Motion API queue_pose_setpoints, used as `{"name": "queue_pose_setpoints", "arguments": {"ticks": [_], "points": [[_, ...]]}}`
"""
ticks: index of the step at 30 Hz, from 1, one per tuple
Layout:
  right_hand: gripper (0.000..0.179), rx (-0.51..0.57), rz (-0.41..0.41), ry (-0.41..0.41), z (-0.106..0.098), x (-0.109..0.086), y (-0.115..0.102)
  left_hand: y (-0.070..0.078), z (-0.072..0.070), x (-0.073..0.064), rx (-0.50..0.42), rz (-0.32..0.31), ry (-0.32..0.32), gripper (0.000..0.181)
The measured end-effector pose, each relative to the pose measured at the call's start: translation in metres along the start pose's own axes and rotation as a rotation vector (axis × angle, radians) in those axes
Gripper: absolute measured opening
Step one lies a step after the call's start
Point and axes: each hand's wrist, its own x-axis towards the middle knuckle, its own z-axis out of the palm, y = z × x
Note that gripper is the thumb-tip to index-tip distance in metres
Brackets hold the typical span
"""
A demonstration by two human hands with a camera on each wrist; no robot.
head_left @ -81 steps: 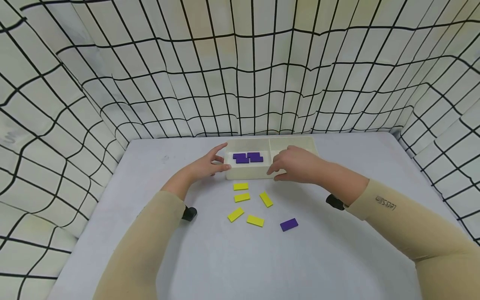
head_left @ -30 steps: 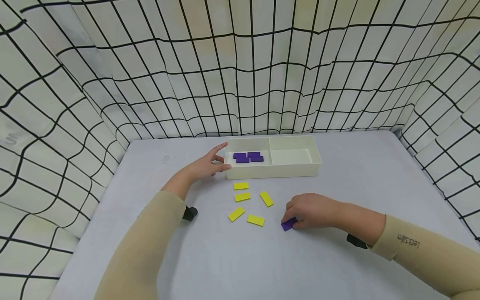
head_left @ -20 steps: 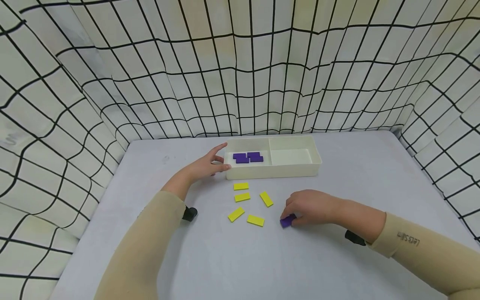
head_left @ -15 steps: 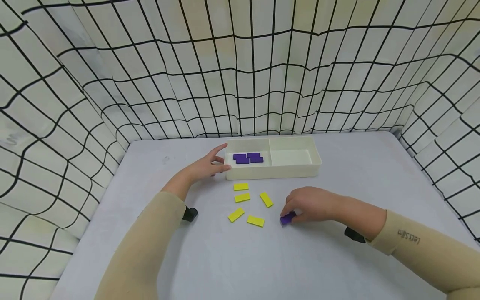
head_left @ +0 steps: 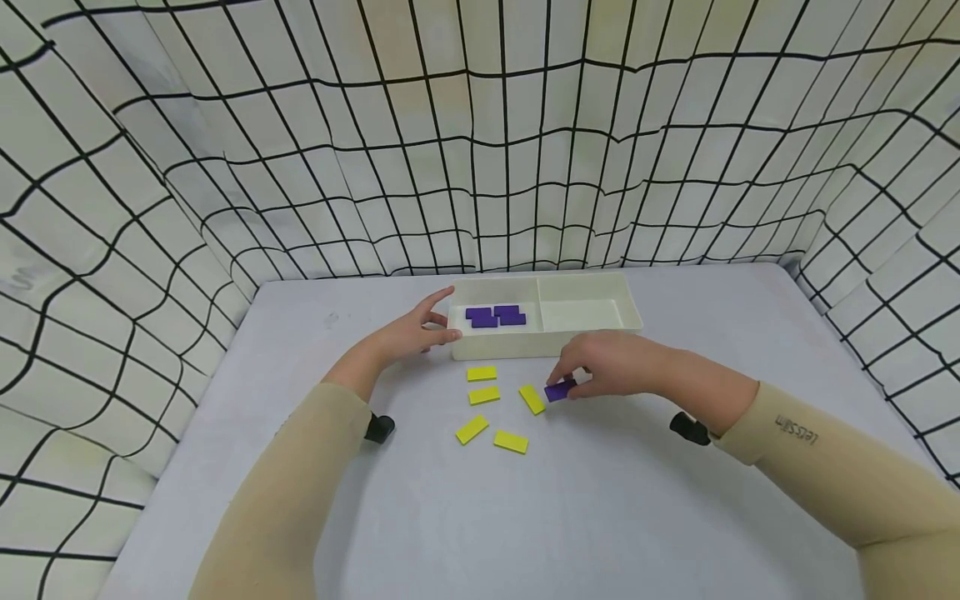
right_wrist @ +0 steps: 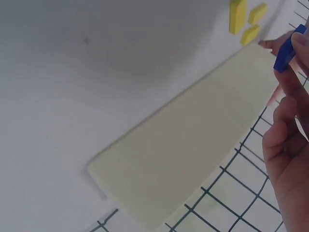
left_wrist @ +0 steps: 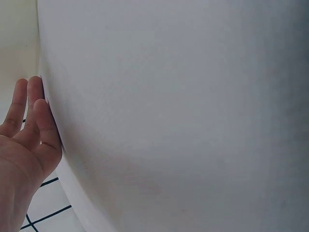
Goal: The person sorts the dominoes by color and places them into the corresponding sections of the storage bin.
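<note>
Between thumb and fingertips, my right hand pinches a purple rectangular block, raised in front of the box and near a tilted yellow block. The right wrist view shows this block, bluer there, as a flat tile. A white two-compartment box stands at the back of the table. Several purple blocks lie in its left compartment; nothing is seen in the right one. My left hand rests at the box's left end, thumb at the front corner, fingers fairly straight in the left wrist view.
Several yellow blocks lie scattered on the white table in front of the box. A black grid net over a white backing rises behind the table and along both sides.
My right hand came from the box to the purple block on the table, took hold of it, lifted it and moved it toward the box. My left hand stays at the box's left end.
</note>
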Motion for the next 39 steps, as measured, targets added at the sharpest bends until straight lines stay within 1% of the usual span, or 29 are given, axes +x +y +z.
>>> {"name": "queue_pose_setpoints", "arguments": {"ticks": [4,8,13,17,21,27,35,39], "points": [[0.031,0.023,0.032,0.027,-0.012,0.012,0.004,0.0,0.0,-0.001,-0.003,-0.002,0.001,0.088],[0.031,0.022,0.06,0.052,-0.025,0.026,0.007,0.0,-0.001,-0.001,-0.004,0.005,-0.001,0.088],[0.03,0.018,0.077,0.065,-0.038,0.047,0.011,0.0,-0.002,0.0,0.002,0.009,-0.001,0.088],[0.031,0.013,0.091,0.071,-0.045,0.064,0.014,0.0,-0.002,0.0,-0.005,0.007,0.0,0.088],[0.034,0.008,0.113,0.074,-0.047,0.082,0.018,-0.001,-0.002,-0.001,-0.006,0.012,-0.008,0.089],[0.035,-0.018,0.14,0.065,-0.044,0.103,0.019,-0.001,-0.001,0.0,-0.017,0.005,-0.009,0.086],[0.034,-0.124,0.171,0.045,-0.033,0.13,0.027,-0.001,-0.001,0.0,-0.026,-0.003,-0.01,0.087],[0.033,-0.152,0.179,0.039,-0.031,0.139,0.027,-0.001,-0.001,0.0,-0.026,-0.005,-0.006,0.086]]}}
